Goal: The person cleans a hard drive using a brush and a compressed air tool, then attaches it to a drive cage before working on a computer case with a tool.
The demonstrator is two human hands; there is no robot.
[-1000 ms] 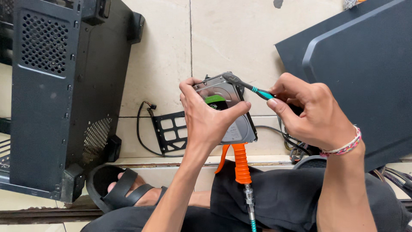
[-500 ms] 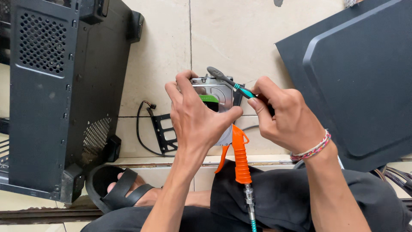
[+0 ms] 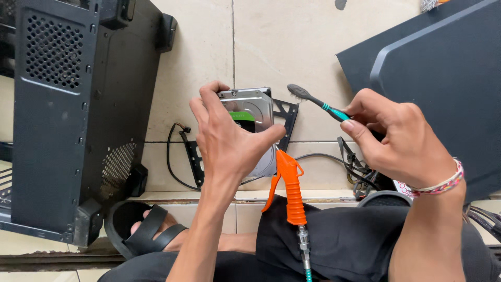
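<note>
Centre of frame: left hand (image 3: 229, 143) grips a silver hard drive (image 3: 254, 112), fingers curled over its left and upper edge, thumb pressed against its right side; the drive is held up above the tiled floor (image 3: 292, 47), its face with a green label turned toward the camera. Right of centre: right hand (image 3: 402, 141) pinches a toothbrush (image 3: 318, 103) by its teal-and-black handle between thumb and fingers; the dark bristle head points to the upper left and sits just beside the drive's upper right corner, apart from it. A woven bracelet (image 3: 438, 185) circles the right wrist. Lower centre: an orange air blow gun (image 3: 289, 185) rests on the person's dark-clothed lap, nozzle end near the drive's lower edge, metal fitting and hose running to the bottom edge. Behind the drive, on the floor: a black mounting bracket (image 3: 195, 156) and cables (image 3: 355, 167). Left of frame: black computer case (image 3: 78, 115) lying on the floor. Upper right: black side panel (image 3: 433, 78). Lower left: a foot in a black sandal (image 3: 146, 230)
</note>
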